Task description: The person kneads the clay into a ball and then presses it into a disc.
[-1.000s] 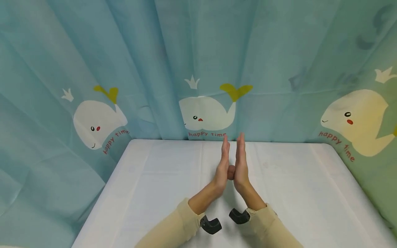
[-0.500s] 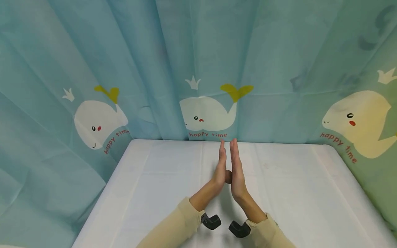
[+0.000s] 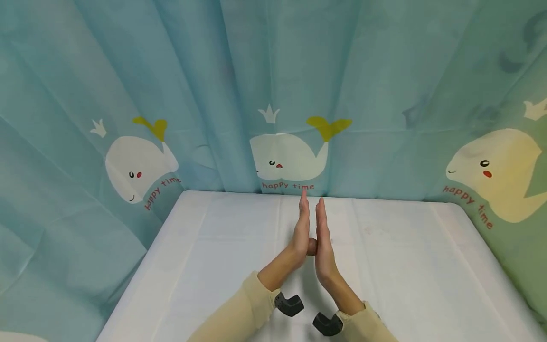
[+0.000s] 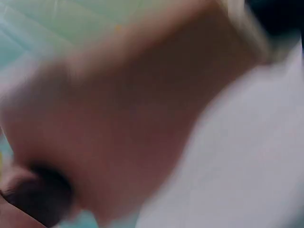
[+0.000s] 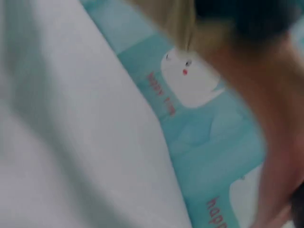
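Note:
A small brown ball (image 3: 312, 246) sits between my two palms above the white table; its material cannot be told. My left hand (image 3: 300, 237) has straight fingers pointing away from me, its palm touching the ball's left side. Facing it, my right hand (image 3: 325, 254) is also straight-fingered and presses on the other side, a little nearer to me. In the left wrist view the ball (image 4: 45, 197) looks dark and blurred beside the palm of the left hand (image 4: 114, 128). The right wrist view shows the blurred right hand (image 5: 280, 161) at its right edge.
The white table (image 3: 231, 237) stretches beneath both hands. A blue-green curtain (image 3: 205, 95) printed with white whales hangs behind and beside it. Black wrist devices (image 3: 289, 304) are strapped at both beige sleeves (image 3: 239, 313).
Both hands have shifted somewhat left, and the right hand has slid back toward me against the left. The ball has moved with them and stays between the palms.

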`<action>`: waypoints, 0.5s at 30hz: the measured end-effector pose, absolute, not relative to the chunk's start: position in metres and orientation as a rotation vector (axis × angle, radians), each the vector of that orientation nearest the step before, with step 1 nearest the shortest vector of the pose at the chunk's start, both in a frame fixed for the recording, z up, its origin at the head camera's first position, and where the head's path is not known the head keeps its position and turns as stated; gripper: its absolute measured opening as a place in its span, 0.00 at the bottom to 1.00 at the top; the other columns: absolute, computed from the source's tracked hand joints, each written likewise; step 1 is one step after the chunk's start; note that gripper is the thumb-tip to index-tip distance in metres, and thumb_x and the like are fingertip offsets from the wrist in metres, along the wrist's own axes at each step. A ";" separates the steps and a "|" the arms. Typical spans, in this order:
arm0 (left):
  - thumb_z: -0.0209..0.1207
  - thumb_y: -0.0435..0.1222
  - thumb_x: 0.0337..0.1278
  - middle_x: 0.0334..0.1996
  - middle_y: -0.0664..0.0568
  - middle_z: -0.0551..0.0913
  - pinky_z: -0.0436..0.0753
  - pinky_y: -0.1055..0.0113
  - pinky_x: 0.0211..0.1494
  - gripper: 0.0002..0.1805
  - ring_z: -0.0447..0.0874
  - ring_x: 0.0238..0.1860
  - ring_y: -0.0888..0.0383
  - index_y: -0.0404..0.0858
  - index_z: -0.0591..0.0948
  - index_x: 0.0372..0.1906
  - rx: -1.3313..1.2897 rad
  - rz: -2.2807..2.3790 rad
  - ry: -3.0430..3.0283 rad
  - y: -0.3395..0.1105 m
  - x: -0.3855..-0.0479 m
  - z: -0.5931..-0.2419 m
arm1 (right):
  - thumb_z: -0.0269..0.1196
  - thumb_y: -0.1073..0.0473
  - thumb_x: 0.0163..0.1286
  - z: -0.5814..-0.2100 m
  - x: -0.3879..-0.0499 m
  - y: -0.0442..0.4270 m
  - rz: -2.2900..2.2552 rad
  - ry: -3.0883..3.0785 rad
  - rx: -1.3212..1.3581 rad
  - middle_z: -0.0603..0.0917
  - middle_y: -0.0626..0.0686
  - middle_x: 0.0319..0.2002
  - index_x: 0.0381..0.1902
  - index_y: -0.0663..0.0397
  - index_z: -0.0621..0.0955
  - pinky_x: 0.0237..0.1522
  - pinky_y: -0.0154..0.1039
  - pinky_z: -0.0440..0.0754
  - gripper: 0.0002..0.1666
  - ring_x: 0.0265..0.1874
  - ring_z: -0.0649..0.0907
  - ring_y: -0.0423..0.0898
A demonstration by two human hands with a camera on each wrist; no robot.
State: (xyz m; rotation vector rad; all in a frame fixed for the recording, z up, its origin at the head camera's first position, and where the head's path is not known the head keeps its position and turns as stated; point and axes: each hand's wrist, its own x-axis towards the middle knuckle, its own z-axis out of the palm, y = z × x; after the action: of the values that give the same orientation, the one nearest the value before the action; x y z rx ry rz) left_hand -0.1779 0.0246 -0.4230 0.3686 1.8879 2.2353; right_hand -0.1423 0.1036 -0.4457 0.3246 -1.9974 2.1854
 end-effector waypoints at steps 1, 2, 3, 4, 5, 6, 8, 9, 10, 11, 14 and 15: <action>0.22 0.58 0.81 0.83 0.60 0.32 0.33 0.42 0.79 0.35 0.28 0.82 0.55 0.56 0.36 0.84 0.375 2.225 1.922 0.023 -0.182 -0.425 | 0.21 0.43 0.85 -0.443 -0.137 0.101 2.172 -2.005 0.333 0.38 0.36 0.83 0.84 0.28 0.39 0.77 0.54 0.37 0.32 0.80 0.40 0.38; 0.22 0.57 0.81 0.83 0.60 0.32 0.33 0.42 0.79 0.34 0.28 0.82 0.55 0.55 0.35 0.84 0.376 2.213 1.945 0.023 -0.185 -0.428 | 0.21 0.43 0.85 -0.439 -0.134 0.100 2.152 -2.000 0.349 0.37 0.36 0.83 0.84 0.27 0.39 0.77 0.57 0.37 0.32 0.80 0.40 0.39; 0.21 0.57 0.82 0.83 0.59 0.31 0.32 0.41 0.79 0.34 0.27 0.82 0.54 0.54 0.35 0.84 0.389 2.205 1.952 0.023 -0.187 -0.430 | 0.21 0.43 0.85 -0.434 -0.132 0.099 2.127 -1.998 0.359 0.37 0.35 0.82 0.84 0.28 0.39 0.76 0.59 0.37 0.32 0.80 0.39 0.39; 0.21 0.57 0.82 0.83 0.58 0.31 0.32 0.41 0.79 0.35 0.26 0.82 0.53 0.53 0.35 0.84 0.395 2.203 1.942 0.024 -0.187 -0.433 | 0.22 0.43 0.85 -0.428 -0.131 0.099 2.099 -1.997 0.367 0.36 0.36 0.83 0.84 0.28 0.39 0.76 0.60 0.37 0.32 0.80 0.39 0.39; 0.21 0.57 0.81 0.83 0.56 0.30 0.34 0.42 0.80 0.35 0.27 0.82 0.53 0.53 0.34 0.84 0.404 2.208 1.899 0.026 -0.185 -0.434 | 0.22 0.42 0.85 -0.423 -0.132 0.101 2.074 -1.994 0.366 0.37 0.36 0.83 0.83 0.27 0.39 0.76 0.59 0.37 0.33 0.80 0.39 0.39; 0.22 0.58 0.81 0.84 0.55 0.31 0.46 0.47 0.80 0.35 0.42 0.82 0.52 0.55 0.35 0.84 0.409 2.219 1.847 0.029 -0.181 -0.434 | 0.23 0.41 0.84 -0.418 -0.135 0.103 2.071 -1.989 0.348 0.37 0.35 0.82 0.83 0.25 0.39 0.76 0.58 0.37 0.32 0.80 0.39 0.38; 0.23 0.62 0.79 0.84 0.52 0.33 0.60 0.56 0.75 0.36 0.55 0.78 0.53 0.58 0.36 0.84 0.405 2.257 1.723 0.034 -0.170 -0.432 | 0.25 0.39 0.84 -0.411 -0.145 0.112 2.083 -1.965 0.318 0.39 0.35 0.82 0.82 0.22 0.39 0.77 0.55 0.35 0.32 0.80 0.38 0.36; 0.23 0.63 0.79 0.84 0.51 0.34 0.68 0.63 0.65 0.36 0.70 0.67 0.53 0.60 0.36 0.84 0.403 2.272 1.667 0.036 -0.164 -0.430 | 0.26 0.38 0.84 -0.410 -0.151 0.117 2.087 -1.959 0.294 0.40 0.34 0.82 0.82 0.20 0.39 0.78 0.53 0.34 0.32 0.80 0.38 0.34; 0.23 0.63 0.78 0.84 0.51 0.35 0.68 0.64 0.63 0.36 0.70 0.66 0.55 0.62 0.37 0.84 0.400 2.286 1.628 0.038 -0.158 -0.426 | 0.27 0.37 0.84 -0.411 -0.157 0.122 2.098 -1.948 0.274 0.40 0.33 0.82 0.81 0.17 0.39 0.78 0.50 0.33 0.32 0.79 0.38 0.33; 0.24 0.64 0.78 0.84 0.51 0.36 0.68 0.65 0.63 0.35 0.71 0.65 0.56 0.63 0.37 0.83 0.403 2.304 1.595 0.038 -0.153 -0.421 | 0.27 0.37 0.84 -0.413 -0.161 0.126 2.130 -1.928 0.255 0.41 0.32 0.82 0.81 0.15 0.40 0.78 0.49 0.33 0.31 0.79 0.39 0.32; 0.24 0.64 0.78 0.84 0.56 0.36 0.56 0.56 0.76 0.37 0.57 0.77 0.56 0.61 0.36 0.83 0.451 2.322 1.620 0.034 -0.148 -0.408 | 0.26 0.40 0.85 -0.423 -0.164 0.128 2.167 -1.889 0.257 0.38 0.34 0.82 0.82 0.20 0.39 0.78 0.50 0.32 0.32 0.80 0.39 0.34; 0.24 0.64 0.78 0.83 0.58 0.35 0.47 0.51 0.80 0.36 0.47 0.81 0.57 0.61 0.36 0.84 0.471 2.317 1.658 0.033 -0.149 -0.405 | 0.25 0.41 0.85 -0.427 -0.161 0.126 2.174 -1.889 0.264 0.38 0.34 0.82 0.83 0.23 0.39 0.78 0.50 0.33 0.32 0.80 0.39 0.34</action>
State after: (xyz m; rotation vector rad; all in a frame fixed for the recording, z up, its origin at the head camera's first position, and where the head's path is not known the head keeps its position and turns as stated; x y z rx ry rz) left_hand -0.1495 0.0329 -0.4053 0.4707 1.6578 2.3170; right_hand -0.1605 0.1262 -0.4266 0.2638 -1.8892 2.1744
